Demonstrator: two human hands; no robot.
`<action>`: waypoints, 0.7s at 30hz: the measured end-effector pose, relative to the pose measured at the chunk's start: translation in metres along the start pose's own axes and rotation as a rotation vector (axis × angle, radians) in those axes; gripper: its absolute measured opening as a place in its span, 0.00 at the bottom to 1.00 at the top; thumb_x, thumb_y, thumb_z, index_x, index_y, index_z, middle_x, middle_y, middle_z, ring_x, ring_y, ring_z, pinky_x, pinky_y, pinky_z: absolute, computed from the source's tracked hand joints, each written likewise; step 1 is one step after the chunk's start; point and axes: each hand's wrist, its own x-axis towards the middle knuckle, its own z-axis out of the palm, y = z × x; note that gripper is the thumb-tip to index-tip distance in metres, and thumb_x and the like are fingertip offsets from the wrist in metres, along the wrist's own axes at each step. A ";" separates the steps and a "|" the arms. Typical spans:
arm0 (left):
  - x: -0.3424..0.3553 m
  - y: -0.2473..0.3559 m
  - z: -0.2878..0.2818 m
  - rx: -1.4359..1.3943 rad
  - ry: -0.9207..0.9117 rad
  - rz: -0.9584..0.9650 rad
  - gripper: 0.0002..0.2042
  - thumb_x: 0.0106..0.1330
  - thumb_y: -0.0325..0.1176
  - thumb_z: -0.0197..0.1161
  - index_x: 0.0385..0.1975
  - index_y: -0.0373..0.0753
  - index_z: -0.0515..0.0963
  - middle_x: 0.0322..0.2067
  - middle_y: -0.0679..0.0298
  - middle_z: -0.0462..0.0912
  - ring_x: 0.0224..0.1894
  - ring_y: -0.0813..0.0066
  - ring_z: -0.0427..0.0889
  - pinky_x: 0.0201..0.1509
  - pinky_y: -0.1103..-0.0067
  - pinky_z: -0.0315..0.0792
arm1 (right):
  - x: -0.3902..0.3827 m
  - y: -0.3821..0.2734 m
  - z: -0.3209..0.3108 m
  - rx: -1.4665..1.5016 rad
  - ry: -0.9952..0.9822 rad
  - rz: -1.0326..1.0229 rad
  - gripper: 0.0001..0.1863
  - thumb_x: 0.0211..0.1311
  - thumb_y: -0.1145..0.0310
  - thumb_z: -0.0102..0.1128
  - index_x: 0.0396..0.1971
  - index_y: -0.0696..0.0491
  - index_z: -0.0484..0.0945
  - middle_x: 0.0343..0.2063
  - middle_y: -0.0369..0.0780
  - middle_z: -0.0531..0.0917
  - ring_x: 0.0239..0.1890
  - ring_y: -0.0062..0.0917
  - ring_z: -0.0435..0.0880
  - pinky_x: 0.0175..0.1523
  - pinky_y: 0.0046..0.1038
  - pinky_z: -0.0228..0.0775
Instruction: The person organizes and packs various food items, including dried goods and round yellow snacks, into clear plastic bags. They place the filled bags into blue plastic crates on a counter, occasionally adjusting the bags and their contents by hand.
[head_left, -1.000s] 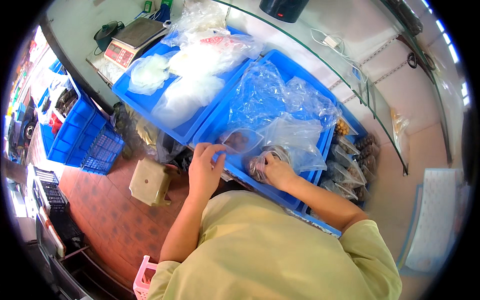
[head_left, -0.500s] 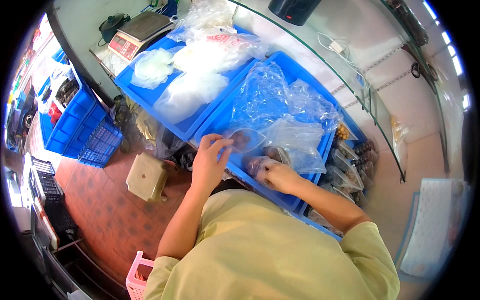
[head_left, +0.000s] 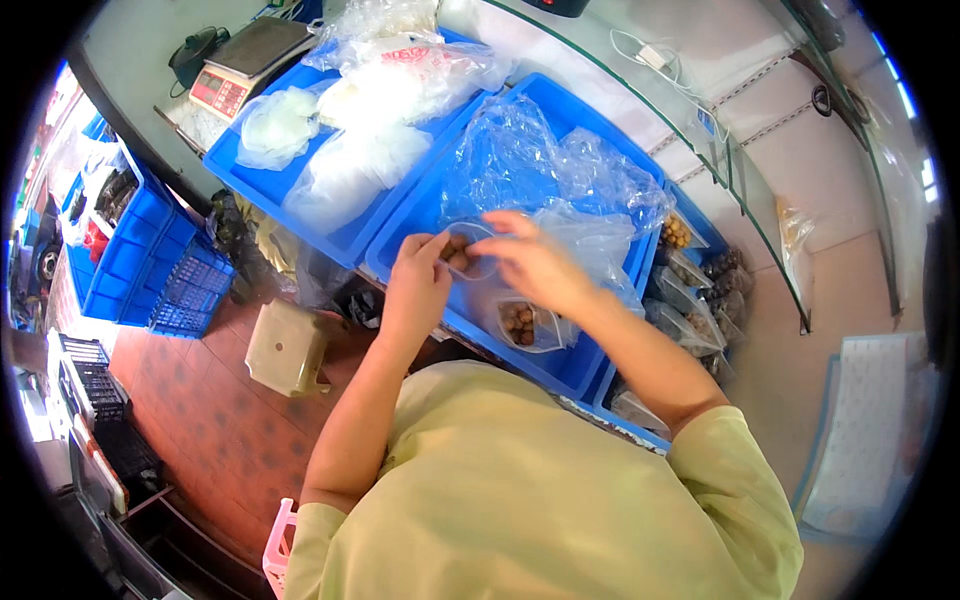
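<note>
My left hand is closed, pinching the edge of a clear plastic bag between thumb and fingers. Brown, nut-like round pieces show inside it. Over the right side of this bag reaches my right hand, smeared by motion, its fingers stretched and apart. Whether its fingertips touch the bag is hard to make out. Just below the right hand, a second clear bag lies in the blue tray, its brown round pieces visible. Loose clear plastic bags cover the far part of the tray.
Another blue tray at the left holds white and clear bags. A scale stands behind it. Filled bags sit at the right, near a glass shelf edge. A beige stool and blue crates stand left.
My right hand has left the nearer bag and moved up and left to the bag in my left hand, its fingers now spread. The nearer bag's brown pieces are now uncovered. The view shifted slightly.
</note>
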 end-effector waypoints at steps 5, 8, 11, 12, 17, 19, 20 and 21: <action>-0.015 0.041 -0.007 0.184 0.027 0.211 0.10 0.57 0.25 0.65 0.39 0.41 0.82 0.41 0.56 0.75 0.48 0.53 0.74 0.52 0.65 0.70 | -0.077 0.010 -0.069 -0.235 0.080 0.354 0.14 0.53 0.78 0.63 0.41 0.50 0.79 0.44 0.43 0.80 0.42 0.39 0.83 0.44 0.36 0.77; -0.034 0.053 0.017 0.163 -0.211 0.464 0.11 0.52 0.32 0.71 0.36 0.42 0.82 0.43 0.55 0.75 0.48 0.53 0.74 0.52 0.62 0.70 | -0.117 0.014 -0.025 -0.381 0.033 0.515 0.20 0.54 0.72 0.66 0.47 0.49 0.73 0.42 0.45 0.80 0.42 0.44 0.82 0.44 0.41 0.77; -0.044 0.031 0.030 0.284 -0.399 0.417 0.08 0.54 0.31 0.70 0.32 0.40 0.81 0.45 0.59 0.77 0.50 0.54 0.74 0.53 0.64 0.71 | -0.118 0.025 -0.012 -0.135 0.128 0.615 0.17 0.57 0.74 0.62 0.44 0.51 0.67 0.33 0.47 0.82 0.37 0.44 0.84 0.40 0.40 0.75; -0.041 0.031 0.030 0.315 -0.481 0.382 0.07 0.54 0.31 0.69 0.31 0.40 0.81 0.45 0.60 0.77 0.50 0.54 0.74 0.53 0.64 0.71 | -0.115 0.025 -0.015 -0.043 0.213 0.651 0.16 0.58 0.74 0.61 0.43 0.52 0.66 0.31 0.46 0.82 0.36 0.44 0.84 0.39 0.40 0.75; -0.026 0.051 0.018 0.284 -0.282 0.494 0.04 0.57 0.29 0.67 0.30 0.41 0.81 0.48 0.58 0.76 0.51 0.53 0.74 0.52 0.65 0.71 | -0.114 0.044 -0.037 -0.052 0.258 0.574 0.12 0.57 0.79 0.57 0.40 0.54 0.70 0.29 0.47 0.81 0.33 0.45 0.82 0.36 0.40 0.73; -0.018 0.051 0.025 0.249 -0.286 0.457 0.04 0.57 0.29 0.68 0.31 0.41 0.82 0.49 0.57 0.76 0.51 0.52 0.74 0.54 0.64 0.71 | -0.110 0.019 -0.041 -0.211 0.411 0.360 0.11 0.57 0.80 0.56 0.40 0.54 0.72 0.29 0.47 0.82 0.33 0.46 0.82 0.37 0.42 0.73; -0.017 0.052 0.029 0.232 -0.299 0.435 0.04 0.58 0.29 0.68 0.32 0.41 0.82 0.50 0.57 0.76 0.51 0.52 0.74 0.54 0.64 0.71 | -0.110 0.014 -0.035 -0.171 0.323 0.354 0.10 0.57 0.80 0.56 0.40 0.55 0.73 0.30 0.48 0.82 0.34 0.46 0.83 0.38 0.42 0.73; -0.015 0.055 0.034 0.235 -0.313 0.429 0.06 0.58 0.30 0.68 0.35 0.42 0.82 0.51 0.56 0.75 0.52 0.52 0.74 0.55 0.64 0.71 | -0.108 0.009 -0.028 -0.131 0.236 0.347 0.09 0.57 0.79 0.55 0.39 0.55 0.74 0.31 0.48 0.82 0.35 0.46 0.83 0.39 0.42 0.74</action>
